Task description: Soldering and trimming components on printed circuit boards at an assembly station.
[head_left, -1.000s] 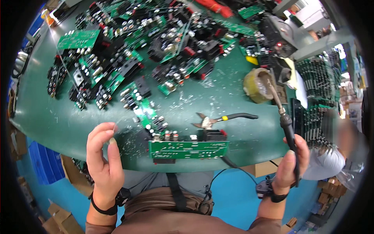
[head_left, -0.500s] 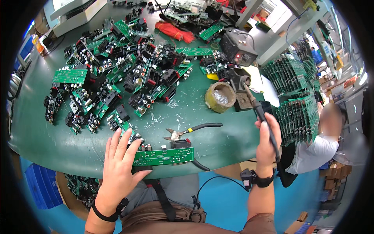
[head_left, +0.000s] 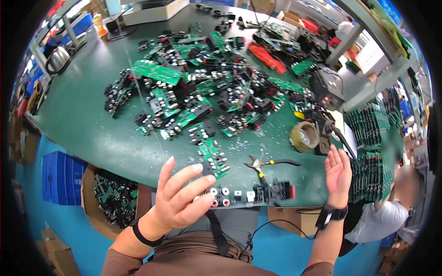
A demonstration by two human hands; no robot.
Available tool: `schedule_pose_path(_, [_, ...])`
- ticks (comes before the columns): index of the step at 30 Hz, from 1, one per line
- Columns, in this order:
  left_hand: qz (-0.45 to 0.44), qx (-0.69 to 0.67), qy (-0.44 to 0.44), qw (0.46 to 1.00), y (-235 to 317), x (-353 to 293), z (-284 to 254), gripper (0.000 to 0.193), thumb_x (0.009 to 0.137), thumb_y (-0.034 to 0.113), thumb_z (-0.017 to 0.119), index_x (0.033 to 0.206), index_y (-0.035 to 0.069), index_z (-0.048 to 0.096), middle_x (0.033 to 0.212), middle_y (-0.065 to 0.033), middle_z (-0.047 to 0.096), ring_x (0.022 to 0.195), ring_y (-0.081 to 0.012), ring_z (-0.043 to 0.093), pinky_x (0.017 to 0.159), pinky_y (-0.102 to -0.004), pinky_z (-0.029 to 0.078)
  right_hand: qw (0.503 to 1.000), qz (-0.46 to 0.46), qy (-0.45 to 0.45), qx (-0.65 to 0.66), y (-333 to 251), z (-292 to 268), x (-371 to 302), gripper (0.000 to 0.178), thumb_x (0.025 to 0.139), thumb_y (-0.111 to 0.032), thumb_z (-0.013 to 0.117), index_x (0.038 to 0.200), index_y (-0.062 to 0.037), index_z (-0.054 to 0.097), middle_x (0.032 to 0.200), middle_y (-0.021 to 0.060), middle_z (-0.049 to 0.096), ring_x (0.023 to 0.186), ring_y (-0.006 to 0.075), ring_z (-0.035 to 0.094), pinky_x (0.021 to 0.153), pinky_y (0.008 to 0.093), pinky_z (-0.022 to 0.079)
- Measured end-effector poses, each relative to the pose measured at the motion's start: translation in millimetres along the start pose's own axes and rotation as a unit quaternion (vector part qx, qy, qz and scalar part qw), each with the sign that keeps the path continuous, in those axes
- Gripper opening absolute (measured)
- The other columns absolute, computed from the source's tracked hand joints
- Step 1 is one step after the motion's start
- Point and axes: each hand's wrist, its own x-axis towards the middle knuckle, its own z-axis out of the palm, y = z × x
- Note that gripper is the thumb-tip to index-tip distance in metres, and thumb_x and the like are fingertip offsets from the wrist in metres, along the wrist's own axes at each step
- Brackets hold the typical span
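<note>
My left hand has the left end of a circuit board between its thumb and fingers, at the table's front edge. The board's component side is up, with white and red sockets and a black block at its right end. My right hand is open and empty, fingers stretched upward, to the right of the board. Just beyond it a soldering iron rests in its stand. Side cutters with black and yellow handles lie behind the board. Another board lies just beyond my left fingers.
A large heap of circuit boards covers the middle of the table. A round tin and a soldering station stand at right, near stacked boards and a seated person. A carton of boards sits below left.
My right hand has let go of the soldering iron, which now sits in its stand. The board at my left hand has turned from its green underside to component side up. The view has shifted left.
</note>
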Motion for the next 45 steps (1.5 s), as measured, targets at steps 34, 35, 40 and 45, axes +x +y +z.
schedule_pose_path(34, [-0.326,-0.57,-0.055,0.752,17,-62,-61,0.099,0.074,-0.006,0.073,0.15,0.002,0.009,0.134,-0.0188,0.05,0.118,-0.0238,0.054,0.1,-0.0375,0.042,0.918,0.004,-0.372,-0.136,84,84,-208,0.064,0.077,-0.008,0.076,0.131,0.0068,0.044,0.121,0.0109,0.056,0.107,0.0156,0.056,0.092,0.0299,0.046])
schedule_pose_path(35, [-0.357,-0.64,-0.048,0.678,18,-62,-64,0.099,0.074,-0.007,0.073,0.149,0.002,0.01,0.134,-0.0184,0.049,0.12,-0.0239,0.053,0.102,-0.0377,0.04,0.924,0.028,-0.362,-0.119,86,84,-208,0.064,0.078,-0.01,0.075,0.131,0.0064,0.045,0.121,0.0106,0.056,0.107,0.0154,0.056,0.092,0.0295,0.046])
schedule_pose_path(40, [-0.416,-0.79,-0.026,0.449,18,-64,-58,0.089,0.083,0.039,0.073,0.145,-0.002,0.024,0.143,-0.0162,0.038,0.132,-0.024,0.04,0.109,-0.0394,0.032,0.927,0.105,-0.352,-0.068,91,84,-208,0.065,0.079,-0.017,0.075,0.133,0.0057,0.045,0.121,0.0093,0.055,0.107,0.0146,0.055,0.093,0.0275,0.045])
schedule_pose_path(45, [-0.443,-0.796,-0.016,0.412,23,-64,-55,0.092,0.079,0.053,0.07,0.139,-0.003,0.031,0.14,-0.0157,0.039,0.131,-0.0284,0.04,0.109,-0.0435,0.034,0.922,0.14,-0.359,-0.035,90,82,-209,0.072,0.078,-0.019,0.078,0.135,0.0066,0.042,0.126,0.0098,0.051,0.109,0.0153,0.056,0.094,0.028,0.046])
